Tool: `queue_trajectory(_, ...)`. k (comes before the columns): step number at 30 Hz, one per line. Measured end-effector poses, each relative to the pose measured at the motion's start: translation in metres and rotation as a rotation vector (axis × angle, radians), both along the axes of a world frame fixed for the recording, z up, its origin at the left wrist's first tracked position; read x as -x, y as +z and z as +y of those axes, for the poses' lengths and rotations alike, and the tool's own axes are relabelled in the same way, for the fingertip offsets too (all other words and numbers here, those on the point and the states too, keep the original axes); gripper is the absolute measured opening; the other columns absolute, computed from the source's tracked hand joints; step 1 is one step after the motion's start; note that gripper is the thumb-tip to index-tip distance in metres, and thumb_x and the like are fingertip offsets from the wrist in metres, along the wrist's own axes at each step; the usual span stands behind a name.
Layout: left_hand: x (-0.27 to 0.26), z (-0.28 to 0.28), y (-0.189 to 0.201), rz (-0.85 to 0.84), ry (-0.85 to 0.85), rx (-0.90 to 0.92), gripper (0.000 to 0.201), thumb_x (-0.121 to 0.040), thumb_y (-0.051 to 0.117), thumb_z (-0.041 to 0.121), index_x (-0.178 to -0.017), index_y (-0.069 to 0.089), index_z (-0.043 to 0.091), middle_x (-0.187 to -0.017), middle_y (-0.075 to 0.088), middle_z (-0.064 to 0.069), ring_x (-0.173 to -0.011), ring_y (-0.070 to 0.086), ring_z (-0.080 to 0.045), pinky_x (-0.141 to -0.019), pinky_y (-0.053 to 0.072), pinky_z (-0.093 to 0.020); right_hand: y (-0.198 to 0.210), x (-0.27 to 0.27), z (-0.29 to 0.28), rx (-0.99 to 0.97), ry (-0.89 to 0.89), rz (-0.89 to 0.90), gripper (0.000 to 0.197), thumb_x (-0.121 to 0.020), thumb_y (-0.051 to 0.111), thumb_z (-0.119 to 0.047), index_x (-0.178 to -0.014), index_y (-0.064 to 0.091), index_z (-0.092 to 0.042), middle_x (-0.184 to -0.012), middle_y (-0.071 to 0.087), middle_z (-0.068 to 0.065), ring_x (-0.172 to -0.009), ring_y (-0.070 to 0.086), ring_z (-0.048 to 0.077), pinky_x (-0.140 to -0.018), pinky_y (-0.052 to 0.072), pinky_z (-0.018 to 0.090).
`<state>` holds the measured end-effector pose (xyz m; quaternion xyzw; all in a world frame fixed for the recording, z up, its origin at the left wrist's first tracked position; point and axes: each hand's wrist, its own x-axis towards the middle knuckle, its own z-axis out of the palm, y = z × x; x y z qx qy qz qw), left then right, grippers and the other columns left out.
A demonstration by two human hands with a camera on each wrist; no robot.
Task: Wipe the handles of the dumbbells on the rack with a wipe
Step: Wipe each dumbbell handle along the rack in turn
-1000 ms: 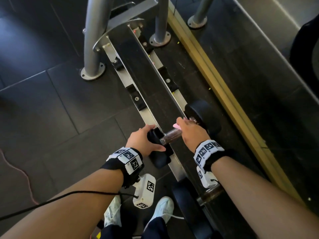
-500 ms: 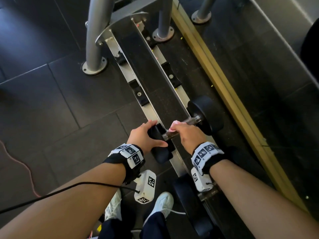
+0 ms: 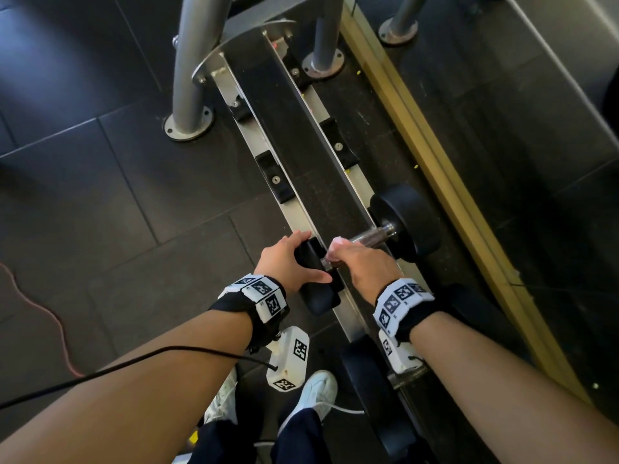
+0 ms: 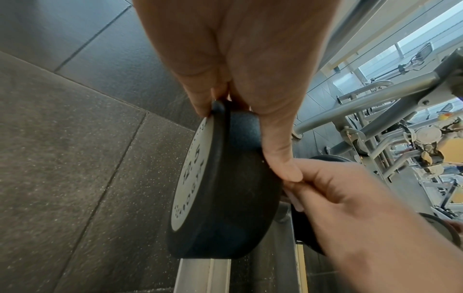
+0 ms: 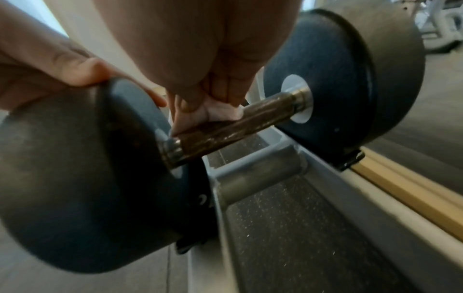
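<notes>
On dark rubber floor tiles (image 3: 100,202), a low steel rack (image 3: 303,222) runs from upper centre to the bottom of the frame. At centre, a pale wipe (image 5: 220,113) is pinched against the dumbbell handle (image 5: 225,130) by the curled fingers of the right hand (image 3: 361,266), while the near weight head (image 4: 225,188) is clasped by the left hand (image 3: 284,259), seemingly to stop rolling. Compared with a second ago, the wipe has been drawn from the far head (image 3: 407,222) to the near end.
</notes>
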<state>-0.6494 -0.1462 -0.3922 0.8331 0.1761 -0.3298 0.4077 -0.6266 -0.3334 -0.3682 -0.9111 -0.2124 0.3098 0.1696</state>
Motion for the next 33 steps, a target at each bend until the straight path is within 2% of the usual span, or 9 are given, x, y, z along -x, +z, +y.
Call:
queue_trajectory(5, 0.0, 0.001, 0.001, 0.005, -0.011, 0.008, 0.098, -0.063, 0.089, 0.043, -0.146, 0.037, 0.041, -0.149, 0.044, 0.009, -0.134, 0.045, -0.018, -0.104, 0.042, -0.032, -0.003, -0.013, -0.014, 0.184, -0.129, -0.011, 0.052, -0.092, 0.056, -0.001, -0.139, 0.048, -0.021, -0.148, 0.045, 0.001, -0.135, 0.046, 0.018, -0.111, 0.038, 0.036)
queue_trajectory(10, 0.001, 0.001, 0.002, -0.014, -0.015, -0.001, 0.098, -0.062, 0.089, 0.045, -0.146, 0.039, 0.04, -0.152, 0.042, 0.009, -0.137, 0.043, -0.018, -0.109, 0.037, -0.031, -0.012, 0.017, 0.0, 0.031, -0.134, -0.05, 0.043, -0.096, 0.051, -0.005, -0.133, 0.052, -0.028, -0.153, 0.032, -0.008, -0.131, 0.047, 0.015, -0.105, 0.043, 0.034)
queue_trajectory(12, 0.001, 0.001, 0.002, -0.017, -0.017, -0.002, 0.097, -0.063, 0.089, 0.046, -0.146, 0.039, 0.04, -0.15, 0.044, 0.009, -0.135, 0.044, -0.018, -0.107, 0.039, -0.03, -0.017, 0.018, -0.002, -0.019, -0.171, 0.059, 0.033, -0.101, 0.048, -0.018, -0.13, 0.057, -0.031, -0.144, 0.046, -0.012, -0.128, 0.051, 0.018, -0.104, 0.043, 0.038)
queue_trajectory(14, 0.001, 0.001, 0.002, -0.015, -0.017, 0.006, 0.096, -0.063, 0.088, 0.045, -0.146, 0.039, 0.04, -0.147, 0.047, 0.008, -0.133, 0.046, -0.018, -0.105, 0.04, -0.031, -0.015, 0.013, -0.01, -0.068, -0.214, 0.146, 0.026, -0.101, 0.044, -0.041, -0.119, 0.061, -0.035, -0.107, 0.065, -0.011, -0.107, 0.062, 0.015, -0.093, 0.049, 0.035)
queue_trajectory(16, 0.001, 0.001, 0.001, -0.011, -0.015, 0.011, 0.096, -0.063, 0.088, 0.044, -0.145, 0.039, 0.041, -0.147, 0.047, 0.008, -0.132, 0.047, -0.018, -0.104, 0.041, -0.032, -0.011, 0.003, -0.018, -0.066, -0.165, 0.064, 0.019, -0.102, 0.037, -0.046, -0.11, 0.053, -0.041, -0.084, 0.057, -0.012, -0.09, 0.064, 0.011, -0.078, 0.05, 0.027)
queue_trajectory(20, 0.001, 0.001, 0.0, -0.004, -0.012, 0.017, 0.097, -0.063, 0.089, 0.043, -0.145, 0.038, 0.041, -0.147, 0.047, 0.009, -0.132, 0.047, -0.018, -0.102, 0.042, -0.031, -0.011, -0.016, -0.026, -0.097, -0.287, -0.16, 0.026, -0.098, 0.053, -0.017, -0.119, 0.055, -0.031, -0.115, 0.064, 0.002, -0.106, 0.065, 0.019, -0.089, 0.044, 0.025)
queue_trajectory(23, 0.001, 0.001, -0.002, -0.011, -0.001, 0.016, 0.096, -0.063, 0.089, 0.043, -0.145, 0.039, 0.042, -0.145, 0.049, 0.01, -0.13, 0.048, -0.017, -0.093, 0.037, -0.023, -0.019, -0.007, -0.016, 0.054, -0.226, -0.09, 0.037, -0.093, 0.056, -0.005, -0.123, 0.058, -0.025, -0.133, 0.052, -0.002, -0.116, 0.06, 0.02, -0.1, 0.044, 0.03)
queue_trajectory(28, 0.002, 0.001, -0.003, -0.024, 0.0, 0.004, 0.097, -0.061, 0.089, 0.046, -0.144, 0.04, 0.042, -0.145, 0.049, 0.01, -0.131, 0.048, -0.016, -0.09, 0.033, -0.02, -0.025, 0.024, 0.0, -0.048, -0.177, 0.039, 0.049, -0.092, 0.048, 0.002, -0.136, 0.058, -0.019, -0.148, 0.047, 0.002, -0.132, 0.048, 0.032, -0.103, 0.043, 0.044)
queue_trajectory(33, 0.0, 0.001, -0.002, -0.015, -0.02, 0.003, 0.097, -0.062, 0.089, 0.045, -0.145, 0.039, 0.041, -0.145, 0.049, 0.008, -0.131, 0.048, -0.019, -0.098, 0.04, -0.026, -0.012, 0.004, -0.006, -0.09, -0.224, 0.078, 0.023, -0.102, 0.041, -0.03, -0.111, 0.061, -0.038, -0.091, 0.057, -0.012, -0.087, 0.063, 0.009, -0.081, 0.053, 0.027)
